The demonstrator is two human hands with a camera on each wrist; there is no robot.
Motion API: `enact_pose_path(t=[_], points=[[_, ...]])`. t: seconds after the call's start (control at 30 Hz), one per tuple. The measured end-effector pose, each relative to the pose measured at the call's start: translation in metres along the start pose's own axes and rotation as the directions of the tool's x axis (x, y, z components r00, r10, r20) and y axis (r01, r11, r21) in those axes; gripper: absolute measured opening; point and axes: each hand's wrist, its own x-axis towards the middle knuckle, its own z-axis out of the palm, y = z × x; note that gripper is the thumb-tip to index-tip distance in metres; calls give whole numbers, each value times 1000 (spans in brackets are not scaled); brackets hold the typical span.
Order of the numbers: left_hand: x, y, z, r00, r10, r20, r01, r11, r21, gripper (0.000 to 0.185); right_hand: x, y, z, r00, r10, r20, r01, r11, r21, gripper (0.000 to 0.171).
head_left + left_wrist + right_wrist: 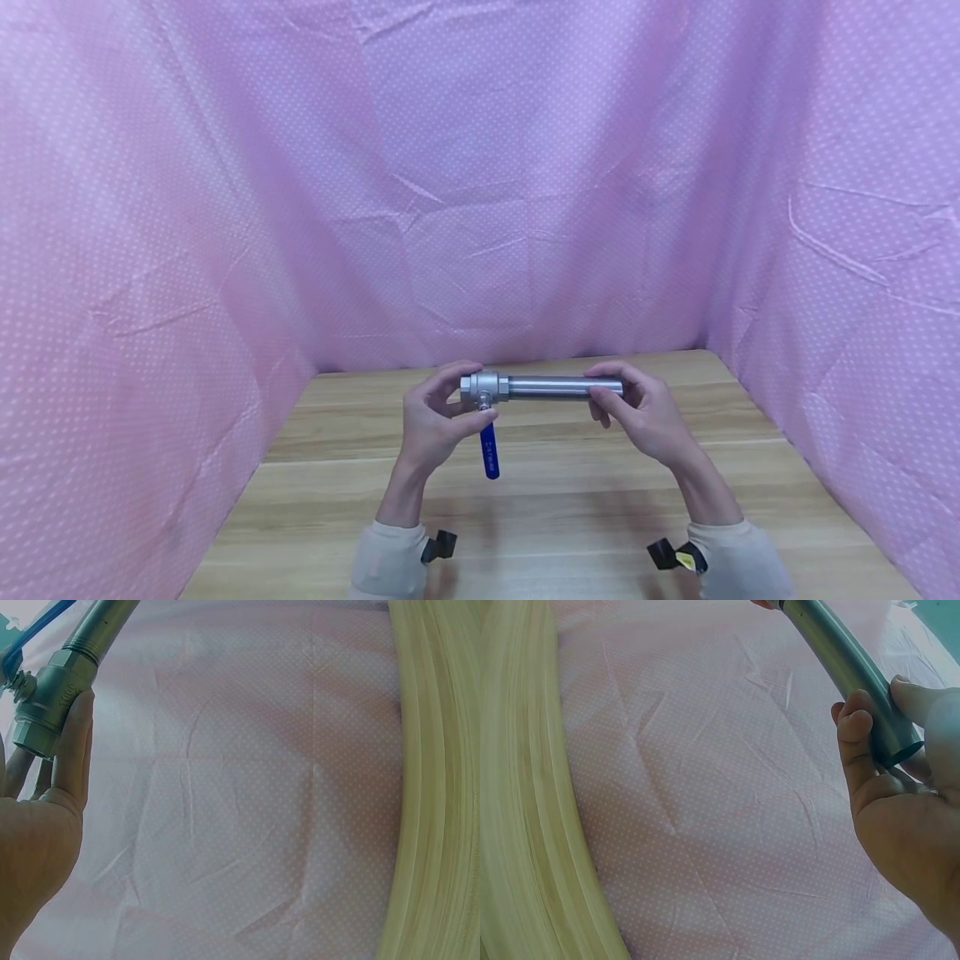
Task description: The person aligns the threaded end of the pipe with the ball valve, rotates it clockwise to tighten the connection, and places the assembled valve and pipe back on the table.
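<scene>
A silver ball valve [486, 386] with a blue lever handle [489, 450] is joined to a straight steel pipe [551, 387], and the two lie level across the head view. My left hand [433, 417] grips the valve body, its thumb at the base of the lever, which points toward me. Around the pipe's free right end, the fingers and thumb of my right hand [637, 408] are curled. Threads show where the pipe meets the valve [54, 690] in the left wrist view. An open pipe end [897, 750] shows in the right wrist view.
Below the hands is a wood-grain table [555, 500]. Pink dotted cloth [525, 208] hangs behind it and along both sides. Black wrist mounts [441, 546] stick out from the light sleeves [390, 562].
</scene>
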Motion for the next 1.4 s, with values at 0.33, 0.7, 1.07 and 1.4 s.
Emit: enact_pose_path(t=[0.33, 0.7, 1.07, 1.4], points=[[2, -1, 3, 1000, 5, 7, -5, 1000, -3, 62, -2, 0, -2, 1000, 5, -6, -5, 1000, 21, 36], [-1, 1, 3, 1000, -9, 2, 9, 1000, 5, 63, -2, 0, -3, 1000, -9, -7, 9, 1000, 4, 35], [-2, 0, 4, 1000, 0, 3, 0, 1000, 2, 62, -2, 0, -4, 1000, 2, 3, -2, 1000, 17, 33], [-3, 2, 5, 1000, -5, -4, 5, 1000, -1, 61, -3, 2, -5, 1000, -6, 13, 7, 1000, -7, 26]])
